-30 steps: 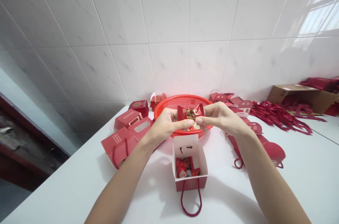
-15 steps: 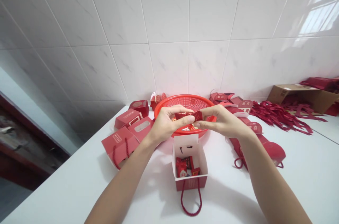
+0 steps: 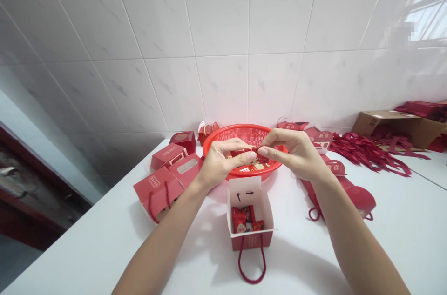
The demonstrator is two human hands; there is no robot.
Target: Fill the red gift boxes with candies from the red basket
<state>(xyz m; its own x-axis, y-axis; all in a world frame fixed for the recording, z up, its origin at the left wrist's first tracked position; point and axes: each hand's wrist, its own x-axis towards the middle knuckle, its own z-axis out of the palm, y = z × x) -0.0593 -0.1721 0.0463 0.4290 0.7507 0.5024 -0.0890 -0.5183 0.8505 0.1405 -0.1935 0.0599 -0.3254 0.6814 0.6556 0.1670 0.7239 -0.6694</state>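
Note:
Over the red plastic basket [image 3: 244, 127], my left hand [image 3: 221, 162] pinches a red-wrapped candy [image 3: 240, 151] between thumb and fingers. My right hand [image 3: 295, 153] has thumb and forefinger closed on the right end of the same wrapper. Fingers cover much of the candy. Just in front of the basket stands a small open gift box [image 3: 253, 241], red outside and white inside. Several red-wrapped candies [image 3: 240, 221] lie in it, and its dark red cord handle [image 3: 252, 281] hangs forward onto the table.
Red gift boxes [image 3: 159, 185] with cord handles lie at the left on the white table [image 3: 202, 262]. More flattened red boxes [image 3: 359, 199] are on the right. Farther right are a heap of dark red ribbons [image 3: 366, 153] and a cardboard box [image 3: 387, 120]. A tiled wall [image 3: 223, 85] closes the back.
My right hand has shifted slightly up and its grip has moved to the wrapper's end. My left hand stays nearly in place, holding the candy.

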